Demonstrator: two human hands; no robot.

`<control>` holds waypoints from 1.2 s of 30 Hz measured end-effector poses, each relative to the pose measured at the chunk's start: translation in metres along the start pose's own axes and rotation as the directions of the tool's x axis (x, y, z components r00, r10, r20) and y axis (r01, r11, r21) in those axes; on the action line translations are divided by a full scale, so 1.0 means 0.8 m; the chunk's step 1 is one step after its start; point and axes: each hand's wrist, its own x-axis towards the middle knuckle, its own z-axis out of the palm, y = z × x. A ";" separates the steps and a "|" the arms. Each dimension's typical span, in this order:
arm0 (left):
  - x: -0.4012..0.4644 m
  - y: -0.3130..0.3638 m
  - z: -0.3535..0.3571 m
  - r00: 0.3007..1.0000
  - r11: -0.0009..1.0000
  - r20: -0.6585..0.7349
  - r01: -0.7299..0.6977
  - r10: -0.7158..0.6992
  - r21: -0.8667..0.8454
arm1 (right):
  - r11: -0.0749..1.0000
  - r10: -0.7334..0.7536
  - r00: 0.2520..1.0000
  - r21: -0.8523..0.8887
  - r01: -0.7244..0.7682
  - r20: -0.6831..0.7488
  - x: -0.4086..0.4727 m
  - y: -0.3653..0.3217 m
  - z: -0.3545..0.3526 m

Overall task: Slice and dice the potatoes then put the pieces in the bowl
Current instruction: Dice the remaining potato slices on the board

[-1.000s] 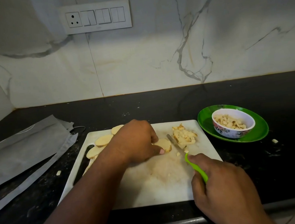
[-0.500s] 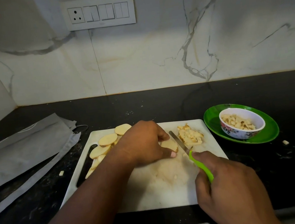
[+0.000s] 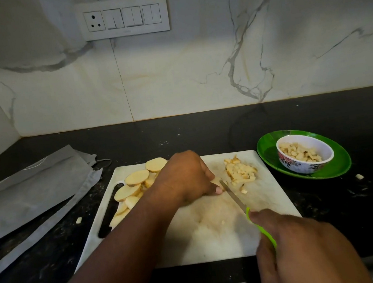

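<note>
A white cutting board (image 3: 218, 237) lies on the black counter. Several round potato slices (image 3: 135, 179) are heaped at its far left. A pile of diced potato (image 3: 240, 171) sits at its far right. My left hand (image 3: 185, 177) curls over a potato slice near the board's middle, hiding nearly all of it. My right hand (image 3: 301, 252) grips the green handle of a small knife (image 3: 234, 198). The blade lies right beside my left fingertips. A patterned white bowl (image 3: 306, 167) with diced potato inside stands on a green plate (image 3: 337, 168) to the right of the board.
Grey folded bags (image 3: 25, 195) lie on the counter to the left. Stray potato bits (image 3: 359, 176) lie on the counter right of the plate and left of the board. A marble wall with a switch panel (image 3: 125, 17) rises behind.
The knife has drawn back toward me along the board beside my left fingertips, and my right hand pulled nearer. My left hand stays over the slice, less of which shows.
</note>
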 end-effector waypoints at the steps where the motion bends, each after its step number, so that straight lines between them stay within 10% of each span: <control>1: 0.000 0.000 0.000 1.000 1.000 -0.002 0.003 -0.004 -0.004 | 1.000 0.017 1.000 0.012 -0.017 0.025 -0.007 0.001 0.000; 8: -0.006 -0.005 -0.001 0.999 1.000 -0.040 -0.007 0.006 -0.028 | 0.999 -0.014 0.980 -0.036 0.007 -0.197 -0.021 0.007 -0.017; 19: -0.010 -0.007 -0.002 0.998 1.000 -0.056 -0.019 0.018 -0.009 | 0.999 -0.032 0.999 -0.015 0.032 -0.030 0.026 -0.008 0.031; 27: -0.008 -0.008 0.000 0.997 0.998 -0.067 -0.042 0.044 0.036 | 0.986 0.048 0.984 0.167 -0.019 -0.170 -0.034 0.008 0.039; 36: -0.017 -0.005 -0.005 0.995 0.995 -0.052 -0.085 0.088 0.053 | 0.999 -0.041 0.993 -0.021 0.039 -0.107 0.023 -0.012 0.025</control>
